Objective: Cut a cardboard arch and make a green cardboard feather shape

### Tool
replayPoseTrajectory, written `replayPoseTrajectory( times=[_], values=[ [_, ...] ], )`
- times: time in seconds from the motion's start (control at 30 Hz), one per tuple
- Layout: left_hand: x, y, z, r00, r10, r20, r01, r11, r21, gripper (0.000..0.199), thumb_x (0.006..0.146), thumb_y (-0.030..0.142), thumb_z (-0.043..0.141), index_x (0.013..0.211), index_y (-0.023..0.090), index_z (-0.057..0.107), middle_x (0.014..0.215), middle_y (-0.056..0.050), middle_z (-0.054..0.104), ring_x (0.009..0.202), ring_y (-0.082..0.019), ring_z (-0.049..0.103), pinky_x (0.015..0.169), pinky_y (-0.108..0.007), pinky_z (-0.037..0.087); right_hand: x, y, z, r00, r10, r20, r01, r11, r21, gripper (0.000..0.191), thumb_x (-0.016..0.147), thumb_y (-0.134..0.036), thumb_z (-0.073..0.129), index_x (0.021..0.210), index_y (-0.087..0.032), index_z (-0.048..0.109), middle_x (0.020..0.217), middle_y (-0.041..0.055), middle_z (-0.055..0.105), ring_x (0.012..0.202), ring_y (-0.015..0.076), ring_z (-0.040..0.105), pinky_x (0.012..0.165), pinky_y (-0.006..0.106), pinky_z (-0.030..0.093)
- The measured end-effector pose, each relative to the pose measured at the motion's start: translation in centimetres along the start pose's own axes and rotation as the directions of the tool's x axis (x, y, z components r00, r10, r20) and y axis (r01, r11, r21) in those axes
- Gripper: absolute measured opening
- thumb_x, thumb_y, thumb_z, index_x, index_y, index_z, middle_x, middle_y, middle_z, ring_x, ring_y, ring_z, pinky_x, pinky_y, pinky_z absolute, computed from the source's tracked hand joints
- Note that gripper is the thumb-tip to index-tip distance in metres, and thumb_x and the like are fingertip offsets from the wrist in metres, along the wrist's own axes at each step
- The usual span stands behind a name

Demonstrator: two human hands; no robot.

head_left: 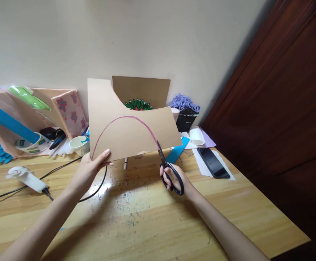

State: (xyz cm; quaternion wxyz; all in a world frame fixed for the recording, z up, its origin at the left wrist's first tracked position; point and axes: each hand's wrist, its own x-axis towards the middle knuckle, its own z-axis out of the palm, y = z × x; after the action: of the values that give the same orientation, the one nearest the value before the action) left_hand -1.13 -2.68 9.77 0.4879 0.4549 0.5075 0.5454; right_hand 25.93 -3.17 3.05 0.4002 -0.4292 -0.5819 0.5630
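Note:
A tan cardboard sheet [136,134] is held up above the table, with a curved notch cut from its top edge. On its face runs a purple arch-shaped line [127,117]. My left hand [96,161] grips the sheet's lower left corner, thumb on the front. Black-handled scissors [178,185] are in my right hand [174,175], fingers through the loops. Their blades meet the sheet's lower edge at the right end of the purple line. How far the blades are parted is hard to see.
A white glue gun [29,179] with a black cable lies at left, near a paper cup [79,145]. On the right are a phone [212,163], a blue strip [177,150] and purple yarn [185,102]. Another cardboard piece [147,88] leans against the wall.

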Motion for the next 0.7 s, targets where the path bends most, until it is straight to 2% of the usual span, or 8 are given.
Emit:
replayPoseTrajectory(
  times=[0.23,0.33,0.43,0.57,0.63,0.7],
  values=[
    [0.2,0.1,-0.3,0.999,-0.025,0.041,0.024,0.999,0.024,0.053,0.066,0.034,0.072,0.115,0.019,0.059,0.107,-0.009,0.067,0.095,-0.025,0.063,0.065,-0.025,0.058,0.0,0.3,1.0,0.995,-0.088,0.04,0.083,0.991,0.105,0.075,0.063,-0.084,0.032,0.081,-0.014,0.053,0.049,-0.0041,0.047,0.043,0.0109,0.049,0.047,0.024,0.04],
    [0.2,0.1,-0.4,0.998,-0.031,0.045,0.03,0.999,0.027,0.05,0.064,0.034,0.074,0.111,0.02,0.062,0.107,-0.007,0.067,0.095,-0.024,0.064,0.066,-0.024,0.057,-0.1,0.3,1.3,0.999,-0.034,0.016,0.031,0.99,0.139,0.071,0.062,-0.084,0.035,0.075,-0.016,0.05,0.043,-0.006,0.043,0.037,0.0099,0.045,0.042,0.023,0.038],
    [0.4,0.1,-0.6,0.999,-0.033,0.033,0.033,0.999,0.006,0.045,0.062,0.031,0.075,0.104,0.019,0.064,0.105,-0.007,0.068,0.094,-0.023,0.064,0.069,-0.024,0.057,-0.3,0.0,1.4,0.999,-0.015,-0.049,0.019,0.995,0.099,0.064,0.063,-0.081,0.041,0.07,-0.017,0.047,0.038,-0.0081,0.039,0.032,0.008,0.04,0.036,0.02,0.034],
    [1.0,-0.3,-0.5,0.997,-0.074,-0.019,0.071,0.99,-0.121,0.037,0.061,0.026,0.077,0.095,0.018,0.066,0.1,-0.007,0.069,0.09,-0.021,0.065,0.065,-0.022,0.057,-0.5,-0.3,1.4,0.994,-0.016,-0.108,0.022,0.999,0.049,0.059,0.066,-0.076,0.046,0.067,-0.018,0.045,0.037,-0.009,0.037,0.029,0.0063,0.037,0.033,0.018,0.031],
    [0.9,-0.9,0.1,0.994,-0.079,-0.08,0.056,0.966,-0.252,0.031,0.062,0.024,0.076,0.091,0.018,0.067,0.095,-0.004,0.07,0.084,-0.017,0.066,0.064,-0.019,0.056,-0.4,-0.2,1.6,0.996,-0.011,-0.089,0.02,0.994,0.103,0.057,0.067,-0.075,0.047,0.068,-0.017,0.046,0.037,-0.0089,0.038,0.029,0.0062,0.037,0.033,0.017,0.032],
    [0.3,-1.5,1.3,0.993,-0.049,-0.108,0.002,0.918,-0.397,0.026,0.064,0.027,0.074,0.087,0.018,0.067,0.087,-0.002,0.071,0.079,-0.014,0.066,0.069,-0.02,0.055,-0.3,0.2,1.9,0.999,0.017,-0.035,-0.009,0.979,0.204,0.059,0.066,-0.077,0.045,0.067,-0.018,0.046,0.036,-0.0088,0.039,0.028,0.0068,0.038,0.032,0.018,0.032]
  ],
)
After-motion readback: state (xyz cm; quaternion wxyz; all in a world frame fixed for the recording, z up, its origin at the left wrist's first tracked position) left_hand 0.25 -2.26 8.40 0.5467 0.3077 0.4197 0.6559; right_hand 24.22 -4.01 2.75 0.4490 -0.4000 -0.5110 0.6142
